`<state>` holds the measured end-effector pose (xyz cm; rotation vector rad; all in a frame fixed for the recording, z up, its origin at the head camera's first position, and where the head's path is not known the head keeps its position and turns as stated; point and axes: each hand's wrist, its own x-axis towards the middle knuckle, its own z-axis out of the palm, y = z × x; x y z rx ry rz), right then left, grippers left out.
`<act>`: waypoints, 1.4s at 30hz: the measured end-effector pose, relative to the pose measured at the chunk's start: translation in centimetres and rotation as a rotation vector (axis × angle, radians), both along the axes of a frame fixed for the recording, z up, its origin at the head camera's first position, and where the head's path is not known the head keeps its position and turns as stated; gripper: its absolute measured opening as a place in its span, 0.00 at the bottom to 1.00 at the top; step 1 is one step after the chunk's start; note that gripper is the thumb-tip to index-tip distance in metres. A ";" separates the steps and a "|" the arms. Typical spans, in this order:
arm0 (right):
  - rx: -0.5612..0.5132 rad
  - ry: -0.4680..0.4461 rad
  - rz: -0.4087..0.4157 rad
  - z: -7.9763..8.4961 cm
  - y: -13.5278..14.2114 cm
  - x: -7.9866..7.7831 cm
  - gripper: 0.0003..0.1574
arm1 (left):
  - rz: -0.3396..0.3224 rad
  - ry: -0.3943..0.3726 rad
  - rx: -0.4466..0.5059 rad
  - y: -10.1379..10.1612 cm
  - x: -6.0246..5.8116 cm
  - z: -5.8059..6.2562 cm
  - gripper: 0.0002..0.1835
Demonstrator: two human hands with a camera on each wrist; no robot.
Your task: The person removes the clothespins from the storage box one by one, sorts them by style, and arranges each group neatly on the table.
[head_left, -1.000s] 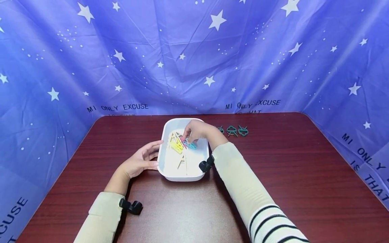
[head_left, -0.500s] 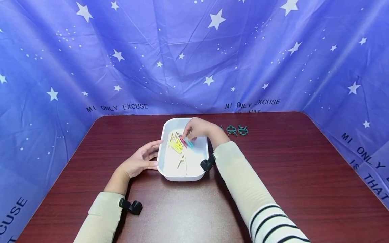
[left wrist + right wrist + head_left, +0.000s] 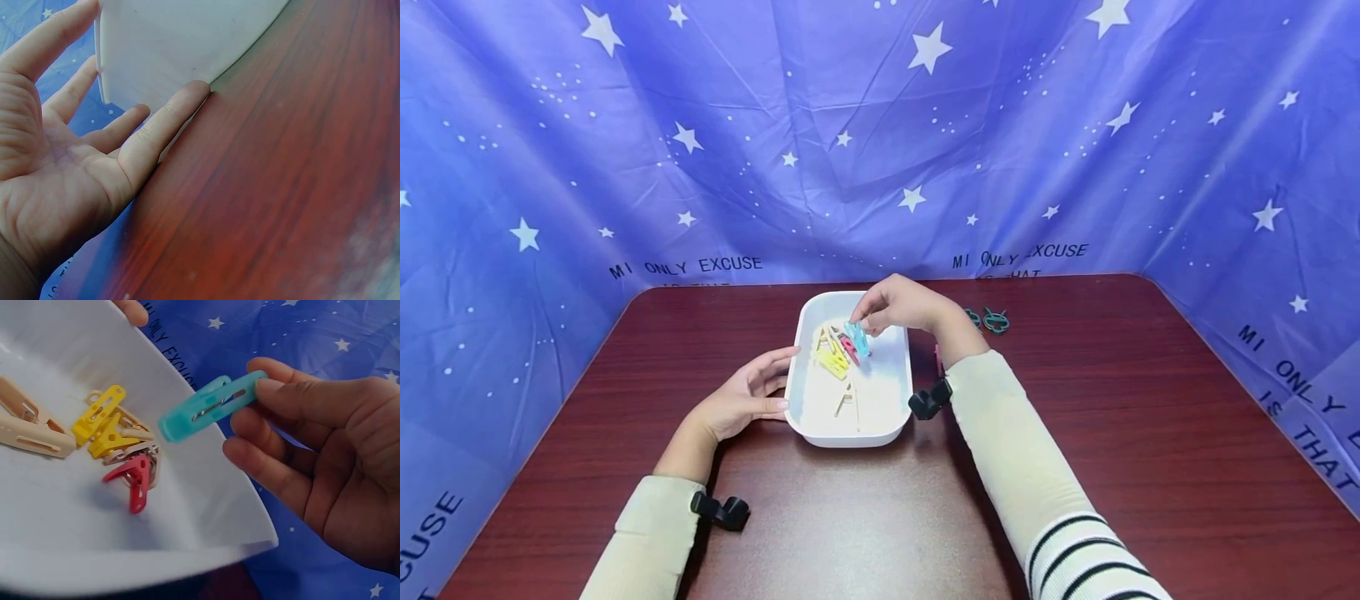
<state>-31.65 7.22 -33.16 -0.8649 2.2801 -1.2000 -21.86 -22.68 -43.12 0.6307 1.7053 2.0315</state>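
Observation:
My right hand (image 3: 902, 307) pinches a light blue clothespin (image 3: 209, 406) between thumb and fingertips, held over the far part of a white tray (image 3: 850, 439). Below it in the tray lie yellow clothespins (image 3: 100, 415), a red clothespin (image 3: 139, 478) and several beige ones partly hidden in the pile. A larger-looking beige clothespin (image 3: 34, 428) sits apart from them in the right wrist view. At the tray's left side, my left hand (image 3: 748, 396) touches the outer wall with mostly straight, spread fingers, as the left wrist view also shows.
Green clover-shaped clips (image 3: 996, 321) lie on the dark red table (image 3: 1112, 400) behind my right wrist, one partly covered. A pink item (image 3: 937, 358) shows beside that wrist, mostly hidden. Starry blue cloth (image 3: 820, 183) hangs along the table's far edge.
My right hand has lifted the light blue clothespin off the pile, up and slightly away. The pink item beside the right wrist has come into sight. My left hand stays at the tray.

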 end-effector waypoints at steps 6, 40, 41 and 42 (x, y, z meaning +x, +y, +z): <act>-0.041 0.024 -0.003 0.2 1.0 0.5 0.08 | -0.007 0.002 0.002 -0.1 -0.1 -0.2 0.43; -0.573 -0.023 -0.170 -3.2 7.8 3.9 0.13 | -0.016 -0.022 0.016 -0.1 0.0 -0.2 0.43; -0.577 -0.022 -0.182 -3.3 8.0 3.9 0.13 | -0.016 -0.022 0.016 -0.1 0.0 -0.2 0.42; -0.579 -0.020 -0.195 -3.4 8.1 3.9 0.13 | -0.017 -0.022 0.017 -0.1 0.0 -0.1 0.42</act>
